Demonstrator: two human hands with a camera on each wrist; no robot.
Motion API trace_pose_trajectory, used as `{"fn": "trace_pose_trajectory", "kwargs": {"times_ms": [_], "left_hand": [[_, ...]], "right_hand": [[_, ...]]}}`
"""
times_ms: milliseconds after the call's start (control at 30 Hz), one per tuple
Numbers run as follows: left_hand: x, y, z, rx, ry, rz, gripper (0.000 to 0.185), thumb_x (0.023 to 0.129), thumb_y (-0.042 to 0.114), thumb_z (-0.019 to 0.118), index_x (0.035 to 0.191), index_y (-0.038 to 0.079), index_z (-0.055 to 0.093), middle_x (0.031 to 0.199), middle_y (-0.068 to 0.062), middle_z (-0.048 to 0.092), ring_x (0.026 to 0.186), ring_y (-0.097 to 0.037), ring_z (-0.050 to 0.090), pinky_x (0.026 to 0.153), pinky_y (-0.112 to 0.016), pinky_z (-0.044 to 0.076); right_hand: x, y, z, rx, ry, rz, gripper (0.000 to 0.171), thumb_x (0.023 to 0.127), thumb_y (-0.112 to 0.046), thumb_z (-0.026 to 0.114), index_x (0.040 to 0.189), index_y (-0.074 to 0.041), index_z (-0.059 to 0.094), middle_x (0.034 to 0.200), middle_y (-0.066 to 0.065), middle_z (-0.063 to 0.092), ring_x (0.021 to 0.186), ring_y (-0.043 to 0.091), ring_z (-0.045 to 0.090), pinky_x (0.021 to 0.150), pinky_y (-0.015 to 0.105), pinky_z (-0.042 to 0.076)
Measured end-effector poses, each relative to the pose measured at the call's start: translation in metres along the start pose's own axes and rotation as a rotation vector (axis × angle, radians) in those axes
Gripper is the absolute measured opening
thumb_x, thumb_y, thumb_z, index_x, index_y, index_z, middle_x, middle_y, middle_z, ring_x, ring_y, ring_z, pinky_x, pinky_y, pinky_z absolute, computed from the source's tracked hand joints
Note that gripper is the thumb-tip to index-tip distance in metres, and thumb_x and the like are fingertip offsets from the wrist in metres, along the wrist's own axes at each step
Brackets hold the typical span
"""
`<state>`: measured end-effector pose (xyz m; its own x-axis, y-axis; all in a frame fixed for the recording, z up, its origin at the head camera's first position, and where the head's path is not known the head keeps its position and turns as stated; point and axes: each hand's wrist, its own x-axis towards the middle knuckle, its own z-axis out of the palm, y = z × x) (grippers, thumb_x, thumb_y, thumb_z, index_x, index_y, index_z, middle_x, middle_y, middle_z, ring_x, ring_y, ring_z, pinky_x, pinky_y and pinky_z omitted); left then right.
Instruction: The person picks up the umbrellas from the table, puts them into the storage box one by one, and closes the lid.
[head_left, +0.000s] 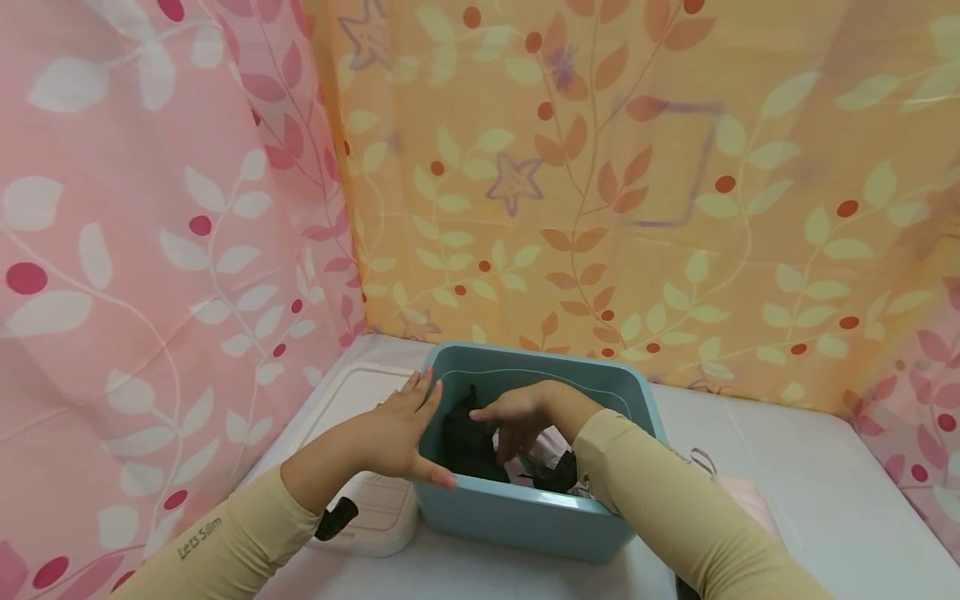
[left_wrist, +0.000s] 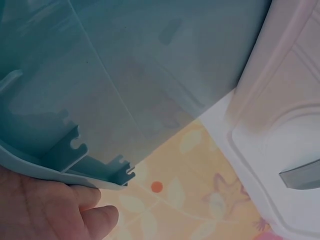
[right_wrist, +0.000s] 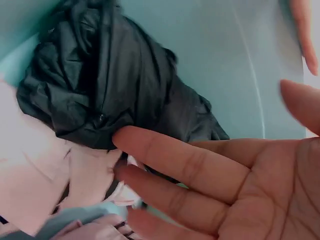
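A blue-green plastic bin [head_left: 525, 521] stands on the white surface. My left hand [head_left: 393, 429] rests on its left rim with the fingers spread; the left wrist view shows the hand [left_wrist: 55, 207] at the rim from below. Inside the bin is my right hand [head_left: 525, 417], its fingers extended. In the right wrist view, the fingertips of this hand [right_wrist: 220, 185] touch or nearly touch a crumpled, shiny black cloth-like item [right_wrist: 115, 80]. Pale pink fabric [right_wrist: 45, 165] lies beside the black item. Part of the bin's contents is hidden behind the right hand and forearm.
Left of the bin lies a white ridged lid [head_left: 367, 508], partly under the left forearm. To the right, a pale pink item with a strap [head_left: 742, 500] sits partly behind the right sleeve. Patterned curtains in yellow [head_left: 600, 192] and pink [head_left: 135, 233] close in the back and left.
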<state>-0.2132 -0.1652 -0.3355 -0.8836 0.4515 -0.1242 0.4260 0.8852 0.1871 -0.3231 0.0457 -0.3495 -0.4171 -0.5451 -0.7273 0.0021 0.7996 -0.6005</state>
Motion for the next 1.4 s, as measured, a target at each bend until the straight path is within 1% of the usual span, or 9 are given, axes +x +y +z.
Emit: {"fn": "trace_pose_trajectory", "kwargs": {"times_ms": [133, 300, 400, 500, 600, 733, 967, 1200, 1400], "left_hand": [[0.0, 0.001, -0.001, -0.004, -0.003, 0.0, 0.126, 0.06, 0.084, 0.049, 0.146, 0.004, 0.004, 0.152, -0.016, -0.009, 0.137, -0.031, -0.012, 0.107, -0.055, 0.013], [-0.001, 0.003, -0.002, -0.009, -0.011, -0.005, 0.126, 0.06, 0.083, 0.049, 0.146, 0.004, 0.003, 0.151, -0.016, -0.01, 0.137, -0.031, -0.013, 0.107, -0.054, 0.012], [-0.002, 0.004, -0.003, -0.005, -0.011, -0.007, 0.126, 0.06, 0.083, 0.049, 0.146, 0.004, 0.003, 0.151, -0.017, -0.01, 0.137, -0.031, -0.012, 0.107, -0.054, 0.012], [-0.001, 0.004, -0.002, -0.003, -0.011, -0.007, 0.125, 0.06, 0.083, 0.049, 0.146, 0.004, 0.003, 0.151, -0.017, -0.01, 0.137, -0.032, -0.012, 0.107, -0.054, 0.012], [-0.001, 0.004, -0.001, -0.003, -0.009, -0.006, 0.126, 0.06, 0.083, 0.049, 0.146, 0.004, 0.003, 0.151, -0.016, -0.011, 0.137, -0.032, -0.012, 0.108, -0.053, 0.012], [-0.001, 0.004, 0.0, -0.003, -0.004, -0.003, 0.126, 0.06, 0.083, 0.049, 0.146, 0.004, 0.004, 0.151, -0.016, -0.011, 0.138, -0.033, -0.011, 0.108, -0.053, 0.011], [-0.001, 0.003, 0.0, 0.011, -0.004, -0.008, 0.125, 0.061, 0.082, 0.05, 0.146, 0.004, 0.004, 0.152, -0.016, -0.009, 0.138, -0.033, -0.01, 0.108, -0.053, 0.011], [-0.001, 0.003, 0.0, 0.008, 0.0, -0.009, 0.125, 0.06, 0.082, 0.05, 0.146, 0.004, 0.004, 0.152, -0.016, -0.008, 0.138, -0.032, -0.011, 0.108, -0.052, 0.01], [-0.001, 0.004, 0.0, 0.008, 0.002, -0.005, 0.125, 0.061, 0.082, 0.05, 0.146, 0.004, 0.004, 0.152, -0.016, -0.008, 0.138, -0.032, -0.012, 0.108, -0.053, 0.01]], "right_hand": [[-0.001, 0.0, 0.001, -0.026, -0.003, -0.013, 0.062, 0.096, -0.047, 0.038, 0.134, 0.002, 0.041, 0.101, 0.016, 0.067, 0.11, 0.028, 0.055, 0.1, 0.05, 0.032], [-0.008, 0.001, -0.003, -0.01, 0.035, -0.018, 0.07, 0.092, -0.055, 0.039, 0.136, 0.0, 0.04, 0.113, 0.018, 0.061, 0.115, 0.036, 0.051, 0.097, 0.051, 0.035], [-0.014, 0.001, -0.008, 0.012, 0.065, -0.053, 0.074, 0.091, -0.058, 0.04, 0.136, 0.001, 0.039, 0.118, 0.021, 0.057, 0.115, 0.038, 0.05, 0.097, 0.051, 0.036], [-0.023, 0.0, -0.013, 0.006, 0.095, -0.105, 0.073, 0.092, -0.057, 0.038, 0.136, 0.001, 0.04, 0.119, 0.023, 0.056, 0.114, 0.036, 0.052, 0.098, 0.05, 0.035], [-0.034, 0.001, -0.019, -0.025, 0.151, -0.163, 0.07, 0.093, -0.056, 0.036, 0.134, -0.001, 0.043, 0.119, 0.022, 0.057, 0.111, 0.033, 0.055, 0.097, 0.05, 0.036], [-0.054, 0.003, -0.025, -0.048, 0.227, -0.227, 0.065, 0.093, -0.056, 0.035, 0.131, -0.006, 0.049, 0.115, 0.015, 0.062, 0.107, 0.028, 0.058, 0.097, 0.048, 0.038], [-0.089, 0.011, -0.032, -0.017, 0.277, -0.337, 0.064, 0.092, -0.058, 0.035, 0.131, -0.009, 0.049, 0.119, 0.01, 0.061, 0.115, 0.027, 0.053, 0.099, 0.046, 0.036], [-0.119, 0.023, -0.035, -0.029, 0.301, -0.439, 0.06, 0.096, -0.052, 0.029, 0.134, -0.009, 0.046, 0.124, 0.012, 0.057, 0.118, 0.029, 0.05, 0.099, 0.047, 0.035], [-0.143, 0.044, -0.036, -0.051, 0.358, -0.474, 0.054, 0.097, -0.047, 0.03, 0.137, -0.012, 0.042, 0.124, 0.009, 0.058, 0.118, 0.029, 0.05, 0.099, 0.048, 0.035]]}}
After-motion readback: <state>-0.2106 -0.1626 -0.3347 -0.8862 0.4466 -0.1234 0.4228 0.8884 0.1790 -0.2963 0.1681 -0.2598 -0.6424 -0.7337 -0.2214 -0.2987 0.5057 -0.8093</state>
